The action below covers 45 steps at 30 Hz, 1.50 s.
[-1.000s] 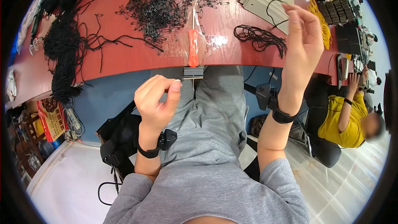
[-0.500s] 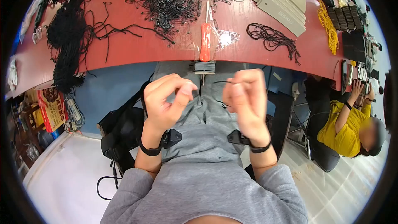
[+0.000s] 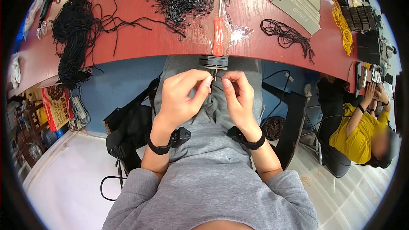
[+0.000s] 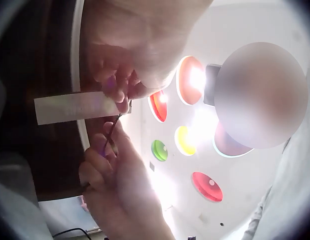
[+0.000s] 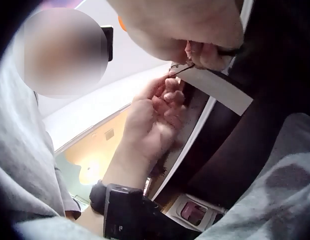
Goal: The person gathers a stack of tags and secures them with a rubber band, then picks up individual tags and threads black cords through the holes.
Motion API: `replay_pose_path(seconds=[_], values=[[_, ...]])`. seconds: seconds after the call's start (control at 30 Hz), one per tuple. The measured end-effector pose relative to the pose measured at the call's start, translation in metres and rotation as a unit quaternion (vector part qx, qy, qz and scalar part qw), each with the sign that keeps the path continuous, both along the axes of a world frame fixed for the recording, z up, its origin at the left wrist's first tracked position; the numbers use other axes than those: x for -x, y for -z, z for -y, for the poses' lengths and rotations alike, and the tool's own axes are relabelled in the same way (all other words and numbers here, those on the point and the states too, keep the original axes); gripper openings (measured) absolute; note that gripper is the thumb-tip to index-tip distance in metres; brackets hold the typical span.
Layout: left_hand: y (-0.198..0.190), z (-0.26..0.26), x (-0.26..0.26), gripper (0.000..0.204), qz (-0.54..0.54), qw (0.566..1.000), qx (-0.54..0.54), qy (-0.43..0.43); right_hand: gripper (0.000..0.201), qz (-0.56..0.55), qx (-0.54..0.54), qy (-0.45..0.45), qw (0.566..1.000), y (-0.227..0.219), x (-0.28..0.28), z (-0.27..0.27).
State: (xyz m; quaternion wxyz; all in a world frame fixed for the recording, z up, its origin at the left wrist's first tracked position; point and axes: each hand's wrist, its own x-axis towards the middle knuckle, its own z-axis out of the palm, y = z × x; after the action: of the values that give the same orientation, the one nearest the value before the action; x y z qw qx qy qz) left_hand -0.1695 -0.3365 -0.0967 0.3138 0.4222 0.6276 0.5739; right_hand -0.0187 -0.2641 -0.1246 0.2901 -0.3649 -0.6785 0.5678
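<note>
My left hand (image 3: 181, 98) and right hand (image 3: 239, 98) meet over the lap, fingertips close together. A thin black cord (image 4: 112, 131) runs between them. The right thumb and fingers pinch it, and the left thumb and index fingertip pinch its other part. Just beyond the fingertips, at the table's edge, is a stack of dark flat pieces (image 3: 214, 62) with a thin rod sticking out toward me. In the left wrist view a pale strip (image 4: 70, 108) reaches to the left fingertips. An orange-handled screwdriver (image 3: 218, 38) lies behind the stack.
On the red table (image 3: 136, 44) lie a heap of black safety pins (image 3: 181, 0), a bundle of black cords (image 3: 74, 34), a smaller cord coil (image 3: 287, 36), grey boards (image 3: 296, 0) and yellow cord (image 3: 342, 30). A person in yellow (image 3: 351, 136) sits at the right.
My right hand has come from above the cord coil, bringing a black cord down to the left hand. The left hand has shifted slightly right, and now both hands pinch the cord.
</note>
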Motion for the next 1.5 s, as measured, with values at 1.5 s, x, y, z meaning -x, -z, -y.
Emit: replay_pose_path(seconds=[1.5], values=[[0.016, -0.015, -0.002, 0.027, -0.259, 0.938, -0.18, -0.146, 0.018, 0.109, -0.003, -0.126, 0.986, 0.058, -0.019, -0.014]])
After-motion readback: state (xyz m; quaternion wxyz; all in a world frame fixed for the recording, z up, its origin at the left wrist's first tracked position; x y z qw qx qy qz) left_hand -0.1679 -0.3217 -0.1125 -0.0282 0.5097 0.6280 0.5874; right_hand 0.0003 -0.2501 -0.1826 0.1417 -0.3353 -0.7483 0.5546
